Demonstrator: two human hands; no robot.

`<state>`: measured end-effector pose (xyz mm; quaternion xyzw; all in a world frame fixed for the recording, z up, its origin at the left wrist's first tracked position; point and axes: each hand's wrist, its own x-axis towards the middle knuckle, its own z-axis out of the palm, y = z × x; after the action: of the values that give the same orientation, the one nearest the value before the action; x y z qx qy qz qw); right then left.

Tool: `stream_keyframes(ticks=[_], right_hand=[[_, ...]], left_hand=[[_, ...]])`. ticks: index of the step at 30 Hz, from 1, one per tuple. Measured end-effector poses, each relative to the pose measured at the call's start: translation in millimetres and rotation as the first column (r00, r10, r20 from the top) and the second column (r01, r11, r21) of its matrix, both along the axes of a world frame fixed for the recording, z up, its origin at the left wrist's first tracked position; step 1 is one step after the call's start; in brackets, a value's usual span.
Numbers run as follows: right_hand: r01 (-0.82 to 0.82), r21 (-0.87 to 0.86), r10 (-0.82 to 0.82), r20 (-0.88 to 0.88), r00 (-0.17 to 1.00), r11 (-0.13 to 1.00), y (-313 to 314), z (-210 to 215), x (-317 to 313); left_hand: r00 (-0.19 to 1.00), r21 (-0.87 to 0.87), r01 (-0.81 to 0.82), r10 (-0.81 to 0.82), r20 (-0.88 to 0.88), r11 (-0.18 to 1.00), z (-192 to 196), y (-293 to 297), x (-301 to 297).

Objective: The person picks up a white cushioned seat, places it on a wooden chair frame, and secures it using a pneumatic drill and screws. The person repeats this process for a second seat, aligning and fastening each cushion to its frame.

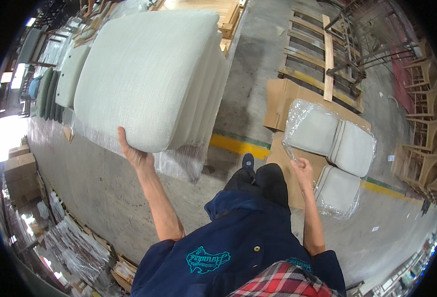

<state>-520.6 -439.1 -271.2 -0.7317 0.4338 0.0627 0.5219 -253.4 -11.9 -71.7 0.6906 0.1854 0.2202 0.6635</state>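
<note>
A tall stack of pale grey-green padded seat cushions (144, 69) stands at my left, with clear plastic film (181, 161) hanging beneath it. My left hand (137, 154) grips the near corner of the stack, thumb up along the side and the other fingers tucked under, partly hidden. To the right, cushions wrapped in clear plastic (311, 131) lie on brown cardboard on the floor. My right hand (303, 172) is over the cardboard beside them, fingers curled together on a drawn-out edge of their plastic wrap. Another wrapped cushion (338, 190) lies just beyond that hand.
A wooden pallet (305, 52) lies past the cardboard (278, 101), next to a dark metal frame (349, 64). Wooden chair frames (424, 119) line the far right. More cushions (72, 76) stand behind the stack. Cardboard boxes (20, 175) are at the left. A yellow floor line (238, 145) crosses ahead of my feet.
</note>
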Motion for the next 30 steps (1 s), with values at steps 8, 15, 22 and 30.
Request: stream_keyframes(ticks=[8,15,22,30], right_hand=[[-0.033,0.030,0.035,-0.087,0.996,0.999,-50.0,18.4,14.2],[-0.418,-0.025,0.419,0.072,0.905,0.908,-9.8,42.2,102.5],[-0.412,-0.152,0.365,-0.264,0.893,0.898,-21.8,-50.4,-80.4],[0.305,0.135,-0.143,-0.663,0.735,0.943,-32.9,-83.0,-261.7]], left_hand=[[0.996,-0.436,0.018,0.020,0.081,0.900,10.9,-18.1,26.7],[0.996,-0.313,0.067,-0.046,0.074,0.947,-8.4,-18.5,4.2],[0.999,-0.103,0.023,-0.025,-0.023,0.994,-5.9,5.8,-0.3],[0.868,0.627,-0.096,-0.243,0.432,0.773,55.3,-147.8,-27.7]])
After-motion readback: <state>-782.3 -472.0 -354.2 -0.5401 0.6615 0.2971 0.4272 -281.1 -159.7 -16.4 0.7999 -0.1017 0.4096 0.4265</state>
